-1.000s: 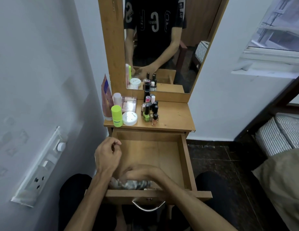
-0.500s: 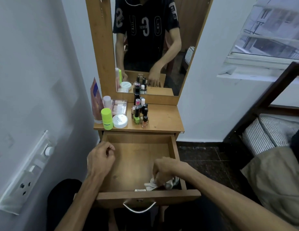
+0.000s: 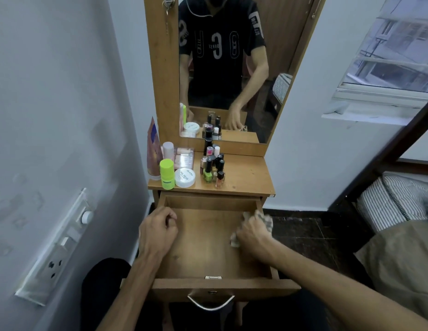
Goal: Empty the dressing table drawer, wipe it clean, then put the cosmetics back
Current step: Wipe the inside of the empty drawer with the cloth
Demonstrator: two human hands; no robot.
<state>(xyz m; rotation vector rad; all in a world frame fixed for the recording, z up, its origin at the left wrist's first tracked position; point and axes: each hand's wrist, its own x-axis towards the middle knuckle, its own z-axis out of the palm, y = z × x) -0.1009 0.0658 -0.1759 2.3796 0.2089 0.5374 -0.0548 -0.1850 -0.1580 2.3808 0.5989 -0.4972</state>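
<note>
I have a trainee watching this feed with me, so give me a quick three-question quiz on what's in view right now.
1. True or false: the drawer still holds cosmetics.
2. What does the right hand hold? A) cloth B) nail polish C) white jar
3. Fill in: the left hand rests at the drawer's ____ side wall.

Key:
1. False; the cosmetics stand on the tabletop.
2. A; it grips the cloth by the right wall.
3. Left.

Lime-green bottle (image 3: 167, 174) (white jar (image 3: 185, 177) beside)
</note>
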